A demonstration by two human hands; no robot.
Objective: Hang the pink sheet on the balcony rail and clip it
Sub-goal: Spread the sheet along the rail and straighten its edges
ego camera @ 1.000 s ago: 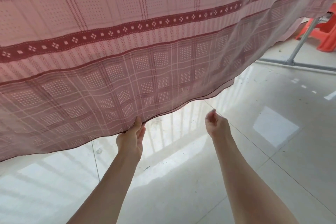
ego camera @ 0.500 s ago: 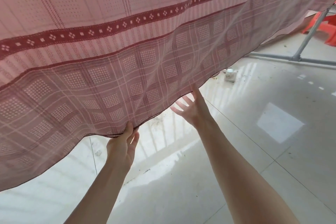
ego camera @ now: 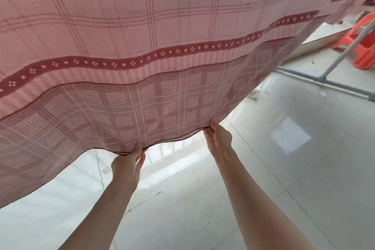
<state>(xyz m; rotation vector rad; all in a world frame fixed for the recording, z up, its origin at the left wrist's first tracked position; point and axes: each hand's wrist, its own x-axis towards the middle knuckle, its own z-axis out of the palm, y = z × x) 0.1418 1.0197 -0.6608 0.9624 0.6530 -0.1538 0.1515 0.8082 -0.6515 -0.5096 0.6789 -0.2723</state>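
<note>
The pink sheet (ego camera: pixel 162 46), checked with dark red patterned bands, hangs from above and fills the upper part of the head view. Its lower hem sags across the middle. My left hand (ego camera: pixel 127 160) pinches the hem from below, thumb in front of the cloth. To the right, my right hand (ego camera: pixel 218 138) holds the same hem, its fingers hidden behind the fabric. Both arms reach up from the bottom edge. The rail that carries the sheet is out of view, and no clip shows.
Glossy white floor tiles (ego camera: pixel 284 168) lie beneath the sheet. A grey metal rack frame (ego camera: pixel 324 81) runs along the floor at right, with an orange plastic stool (ego camera: pixel 363 46) behind it. A small bit of litter (ego camera: pixel 254 94) lies near the hem.
My right hand, free and open under the sheet earlier, has risen and taken hold of the hem. The left hand has kept its grip. The view has tilted upward.
</note>
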